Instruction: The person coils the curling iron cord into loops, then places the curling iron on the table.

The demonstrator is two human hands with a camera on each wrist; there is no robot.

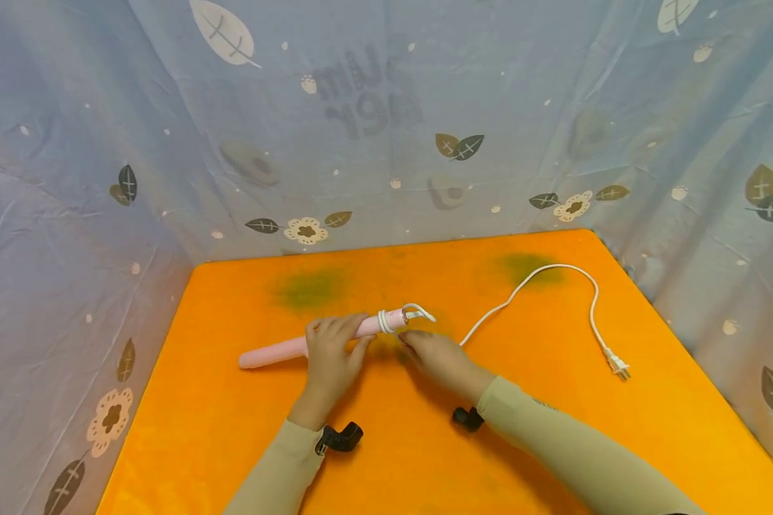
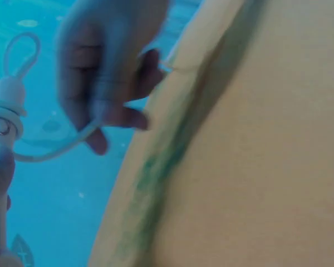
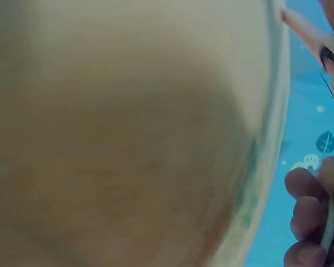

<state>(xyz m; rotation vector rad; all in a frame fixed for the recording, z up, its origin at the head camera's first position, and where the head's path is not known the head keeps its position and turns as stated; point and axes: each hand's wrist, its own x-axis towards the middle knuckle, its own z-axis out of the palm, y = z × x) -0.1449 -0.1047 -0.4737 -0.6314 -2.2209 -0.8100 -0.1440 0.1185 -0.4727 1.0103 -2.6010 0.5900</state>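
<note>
I saw the left hand [image 1: 328, 355] grip the pink wand [image 1: 273, 352], slanting rightward. Nearer its wrapped end [image 1: 396, 318], the right hand [image 1: 447, 361] pinched the cord [image 1: 557, 266].

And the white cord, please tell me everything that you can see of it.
The white cord looks slim and flexible. It leaves the end of the pink wand in a small loop, coils around it near that end, then runs to the right hand, which pinches it. Beyond the hand, it curves loosely over the orange table to a white pronged plug at right.
</note>
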